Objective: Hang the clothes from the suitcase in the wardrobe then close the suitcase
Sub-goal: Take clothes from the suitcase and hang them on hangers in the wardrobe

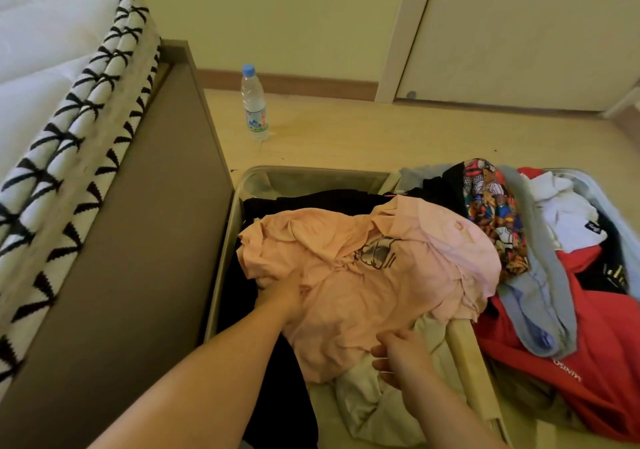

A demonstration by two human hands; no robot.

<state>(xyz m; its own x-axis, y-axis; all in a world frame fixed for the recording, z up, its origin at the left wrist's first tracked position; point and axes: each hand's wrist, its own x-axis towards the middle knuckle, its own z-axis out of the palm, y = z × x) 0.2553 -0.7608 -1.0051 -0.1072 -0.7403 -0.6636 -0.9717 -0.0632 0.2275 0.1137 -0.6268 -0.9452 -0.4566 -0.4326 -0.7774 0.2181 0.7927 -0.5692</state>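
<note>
An open suitcase (311,178) lies flat on the floor, both halves full of clothes. On top of the left half lies a crumpled pink shirt (391,275) with a dark print. My left hand (282,298) grips the shirt's left part, fingers sunk into the cloth. My right hand (398,355) pinches the shirt's lower edge with curled fingers. Under the shirt lie black clothes (277,389) and a cream garment (374,403). The right half holds a red garment (588,372), a grey one (540,306), a white one (568,216) and a colourful patterned one (491,206).
A bed with a brown frame (131,240) and black-and-white patterned mattress edge (69,143) stands close on the left. A water bottle (254,102) stands on the wooden floor beyond the suitcase. A pale door (519,32) is at the back right.
</note>
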